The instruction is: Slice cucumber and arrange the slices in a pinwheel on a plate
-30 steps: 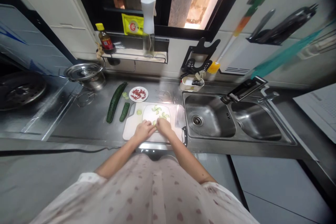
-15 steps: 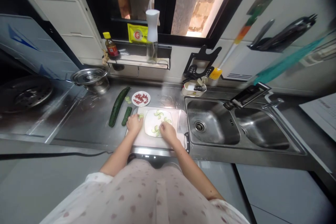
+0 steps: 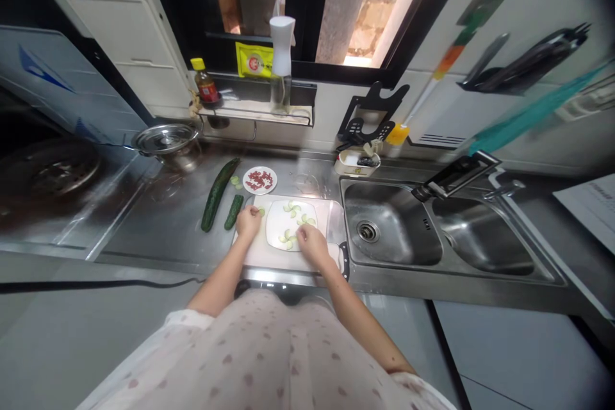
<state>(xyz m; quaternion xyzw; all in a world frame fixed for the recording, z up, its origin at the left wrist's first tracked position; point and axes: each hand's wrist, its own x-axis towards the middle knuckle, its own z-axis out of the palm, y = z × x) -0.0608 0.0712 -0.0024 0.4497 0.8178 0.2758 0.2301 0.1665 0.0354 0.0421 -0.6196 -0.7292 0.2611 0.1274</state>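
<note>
A white square plate (image 3: pixel 276 224) lies on the pale cutting board (image 3: pixel 269 261), with several green cucumber slices (image 3: pixel 291 208) set out in curved groups. My right hand (image 3: pixel 310 243) is over the plate's right side, fingers closed on something I cannot make out. Left of the plate, my left hand (image 3: pixel 248 223) has its fingers drawn together by a small slice (image 3: pixel 261 211); what they hold is hidden. Beside it lies a short cucumber piece (image 3: pixel 234 212), and farther left a long cucumber (image 3: pixel 217 195). A round plate (image 3: pixel 260 180) of chopped red pieces stands behind the board.
A knife with a black handle (image 3: pixel 344 261) lies at the board's right edge. The double sink (image 3: pixel 391 224) is to the right. A lidded steel pot (image 3: pixel 168 144) stands at the back left. Above is a shelf (image 3: pixel 259 114) with bottles.
The whole view has shifted slightly. Both hands stay in nearly the same places around the white plate.
</note>
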